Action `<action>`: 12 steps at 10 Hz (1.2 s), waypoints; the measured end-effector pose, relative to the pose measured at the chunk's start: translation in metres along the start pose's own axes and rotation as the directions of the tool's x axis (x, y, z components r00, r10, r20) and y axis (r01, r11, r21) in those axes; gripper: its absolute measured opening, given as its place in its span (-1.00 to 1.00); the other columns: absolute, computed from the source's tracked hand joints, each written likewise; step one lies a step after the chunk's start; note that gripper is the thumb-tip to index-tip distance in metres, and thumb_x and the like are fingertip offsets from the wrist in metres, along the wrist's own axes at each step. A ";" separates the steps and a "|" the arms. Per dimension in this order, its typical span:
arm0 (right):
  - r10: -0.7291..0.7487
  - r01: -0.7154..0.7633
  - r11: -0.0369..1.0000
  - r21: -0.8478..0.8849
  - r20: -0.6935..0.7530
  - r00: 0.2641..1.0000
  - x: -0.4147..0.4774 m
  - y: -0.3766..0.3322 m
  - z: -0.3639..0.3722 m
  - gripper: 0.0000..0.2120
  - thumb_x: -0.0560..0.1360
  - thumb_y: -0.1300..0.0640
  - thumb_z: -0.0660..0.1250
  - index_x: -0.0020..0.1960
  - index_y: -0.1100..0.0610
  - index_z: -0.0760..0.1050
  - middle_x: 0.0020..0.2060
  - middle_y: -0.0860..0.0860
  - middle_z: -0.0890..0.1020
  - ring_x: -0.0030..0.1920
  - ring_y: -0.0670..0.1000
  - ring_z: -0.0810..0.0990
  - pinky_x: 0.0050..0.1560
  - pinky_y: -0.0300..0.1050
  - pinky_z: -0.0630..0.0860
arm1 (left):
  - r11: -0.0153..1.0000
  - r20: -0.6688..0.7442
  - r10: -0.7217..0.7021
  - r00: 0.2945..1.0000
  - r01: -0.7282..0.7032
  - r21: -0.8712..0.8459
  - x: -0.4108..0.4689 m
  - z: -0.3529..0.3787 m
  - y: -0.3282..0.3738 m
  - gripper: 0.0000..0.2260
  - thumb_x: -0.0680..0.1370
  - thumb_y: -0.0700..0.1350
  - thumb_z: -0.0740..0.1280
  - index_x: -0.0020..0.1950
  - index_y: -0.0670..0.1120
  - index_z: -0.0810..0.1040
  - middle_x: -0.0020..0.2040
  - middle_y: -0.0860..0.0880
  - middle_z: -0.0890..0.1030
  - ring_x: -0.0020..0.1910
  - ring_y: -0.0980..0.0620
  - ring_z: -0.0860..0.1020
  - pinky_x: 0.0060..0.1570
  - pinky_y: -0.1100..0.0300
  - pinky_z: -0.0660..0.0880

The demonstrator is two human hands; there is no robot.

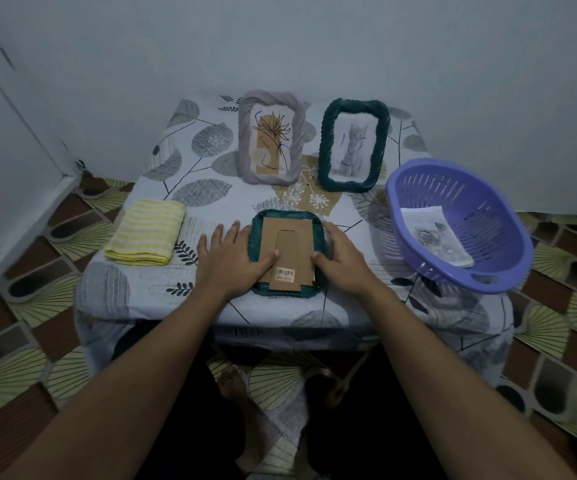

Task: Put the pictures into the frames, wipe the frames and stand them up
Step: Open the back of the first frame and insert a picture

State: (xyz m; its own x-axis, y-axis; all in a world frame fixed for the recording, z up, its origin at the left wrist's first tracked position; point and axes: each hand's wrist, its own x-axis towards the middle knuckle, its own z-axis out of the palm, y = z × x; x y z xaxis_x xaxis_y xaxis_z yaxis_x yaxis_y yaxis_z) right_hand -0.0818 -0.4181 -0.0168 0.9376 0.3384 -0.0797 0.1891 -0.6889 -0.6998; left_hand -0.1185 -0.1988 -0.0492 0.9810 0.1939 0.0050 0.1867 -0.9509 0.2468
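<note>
both hands [289, 252] rest open on a face-down frame [285, 251] on the leaf-print table [211, 188] by a pale wall [280, 39].

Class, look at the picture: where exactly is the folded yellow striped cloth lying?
In the head view, the yellow striped cloth lies flat near the table's left edge, left of the left hand and the face-down green frame.

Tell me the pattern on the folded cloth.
Yellow and white stripes, on the folded cloth; head view.

teal frame [321, 237] with brown card back [289, 252]; lilac frame [245, 140]; yellow-and-white striped cloth [147, 235]; purple basket [508, 233]; grey leaf-print counter cover [162, 282].
</note>
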 end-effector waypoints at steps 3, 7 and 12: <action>0.111 -0.106 0.935 -0.339 -0.004 0.994 -0.029 0.007 -0.015 -0.38 0.48 -0.31 0.32 0.44 -0.04 0.38 0.32 0.00 0.45 0.37 0.09 0.35 0.26 0.07 0.19 | 1.000 -0.003 0.003 1.000 -0.003 0.000 0.000 0.000 0.000 -0.09 0.42 0.58 -0.13 0.61 0.05 0.11 0.63 -0.01 0.10 0.60 -0.12 0.02 0.52 -0.23 -0.07; 0.120 -0.141 0.927 -0.348 -0.083 0.989 -0.036 0.001 -0.004 -0.41 0.44 -0.30 0.35 0.38 -0.04 0.41 0.27 -0.01 0.45 0.33 0.07 0.36 0.20 0.02 0.22 | 1.000 -0.015 0.004 1.000 -0.004 -0.017 0.000 0.001 -0.002 -0.11 0.42 0.58 -0.11 0.60 0.06 0.13 0.62 -0.02 0.12 0.60 -0.12 0.03 0.52 -0.24 -0.06; 0.139 -0.162 0.938 -0.308 -0.096 0.986 -0.034 -0.003 0.011 -0.57 0.54 -0.12 0.21 0.34 0.04 0.34 0.24 0.03 0.38 0.26 0.06 0.30 0.09 0.00 0.11 | 1.000 -0.013 0.005 1.000 -0.005 -0.026 0.001 0.001 -0.002 -0.09 0.40 0.59 -0.13 0.60 0.07 0.13 0.62 -0.02 0.13 0.60 -0.12 0.03 0.51 -0.24 -0.06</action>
State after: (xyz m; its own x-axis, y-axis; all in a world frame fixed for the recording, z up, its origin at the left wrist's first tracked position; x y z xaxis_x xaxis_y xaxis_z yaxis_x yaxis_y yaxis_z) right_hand -0.1177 -0.4205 -0.0196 0.9784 0.1763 -0.1081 0.1148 -0.8980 -0.4248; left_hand -0.1182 -0.1972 -0.0507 0.9811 0.1926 0.0191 0.1803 -0.9453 0.2720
